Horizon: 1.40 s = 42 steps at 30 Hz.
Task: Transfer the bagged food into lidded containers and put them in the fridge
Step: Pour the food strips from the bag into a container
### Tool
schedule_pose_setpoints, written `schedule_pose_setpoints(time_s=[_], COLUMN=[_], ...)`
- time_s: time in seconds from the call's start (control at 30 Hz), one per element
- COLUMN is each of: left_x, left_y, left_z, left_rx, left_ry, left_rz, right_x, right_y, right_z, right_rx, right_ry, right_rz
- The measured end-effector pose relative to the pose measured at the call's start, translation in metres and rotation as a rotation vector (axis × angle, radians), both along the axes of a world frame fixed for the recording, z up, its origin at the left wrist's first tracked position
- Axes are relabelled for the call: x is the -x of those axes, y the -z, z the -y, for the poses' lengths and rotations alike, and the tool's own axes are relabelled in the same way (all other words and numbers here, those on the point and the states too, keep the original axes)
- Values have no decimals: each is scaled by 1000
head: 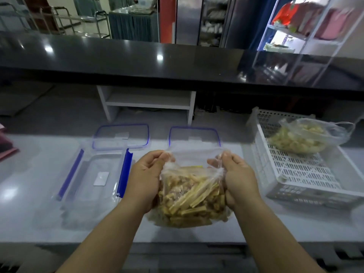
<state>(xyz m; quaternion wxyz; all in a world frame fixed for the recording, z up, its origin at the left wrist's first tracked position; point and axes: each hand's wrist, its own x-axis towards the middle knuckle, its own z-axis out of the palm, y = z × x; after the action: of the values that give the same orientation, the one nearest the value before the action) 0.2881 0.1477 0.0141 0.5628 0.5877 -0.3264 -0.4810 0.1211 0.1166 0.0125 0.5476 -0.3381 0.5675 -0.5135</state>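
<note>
While both hands grip it, food bag (192, 194) between fingers (224, 157), mouth spread.

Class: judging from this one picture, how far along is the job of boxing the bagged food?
Done: a lid lies off its empty container. In hand: left hand and right hand hold the bag, still full. Left: emptying it, the basket bag, lidding, fridge.

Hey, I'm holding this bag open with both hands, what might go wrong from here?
1. The bag is full of sticks and hangs over bare counter; the open container sits to its left, so tipping now may spill.
2. The thin plastic stretched between left hand and right hand might tear.
</note>
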Motion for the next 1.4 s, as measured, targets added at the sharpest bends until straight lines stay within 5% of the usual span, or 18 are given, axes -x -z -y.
schedule_pose_setpoints(time_s=[0.23, 0.73, 1.2, 1.4], left_x=[-9, -9, -7, 2], left_y=[13, 15, 2, 1], left_z=[36, 57, 68, 65], left_rx=[-167, -360, -299, -293], left_ry=[152, 214, 453, 402], left_rz=[32, 185, -62, 193], right_x=[-1, 0, 9, 18], right_y=[6, 19, 16, 25], right_z=[18, 47, 64, 58], right_rx=[-134, -270, -189, -134], right_ry=[106, -152, -259, -532], right_rz=[38, -247, 169, -49])
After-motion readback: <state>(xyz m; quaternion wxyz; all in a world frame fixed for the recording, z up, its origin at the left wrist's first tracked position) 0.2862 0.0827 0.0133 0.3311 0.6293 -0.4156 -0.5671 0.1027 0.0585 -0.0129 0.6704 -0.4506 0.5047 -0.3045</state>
